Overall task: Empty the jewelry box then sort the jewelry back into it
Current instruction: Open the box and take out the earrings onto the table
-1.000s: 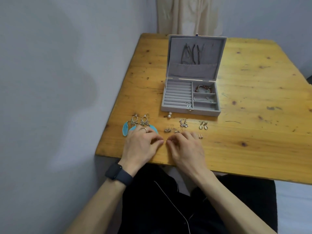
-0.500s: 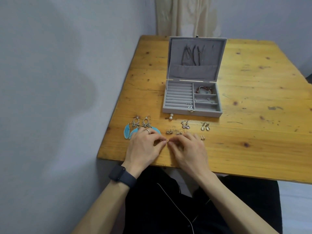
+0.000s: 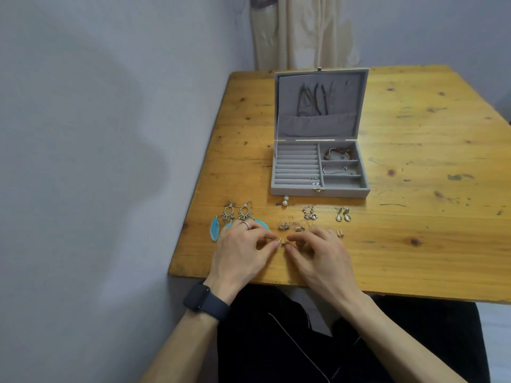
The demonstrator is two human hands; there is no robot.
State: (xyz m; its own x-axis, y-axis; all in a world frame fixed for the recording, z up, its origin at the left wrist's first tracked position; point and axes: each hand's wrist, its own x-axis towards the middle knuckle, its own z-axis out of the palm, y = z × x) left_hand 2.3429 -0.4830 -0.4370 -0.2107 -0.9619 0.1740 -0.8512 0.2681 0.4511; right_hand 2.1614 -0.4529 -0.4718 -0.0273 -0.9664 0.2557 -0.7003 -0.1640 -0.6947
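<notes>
The left hand half-hides the blue feather earrings. The tiny piece between it and the right hand is unidentifiable.

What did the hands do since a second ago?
Hardly anything. The left hand and right hand stayed together, fingertips parting slightly around a tiny stud; whether either holds it is unclear. The jewelry box and laid-out earrings stayed put.

A home room: worn pine table against a plain wall, cream curtain behind.
</notes>
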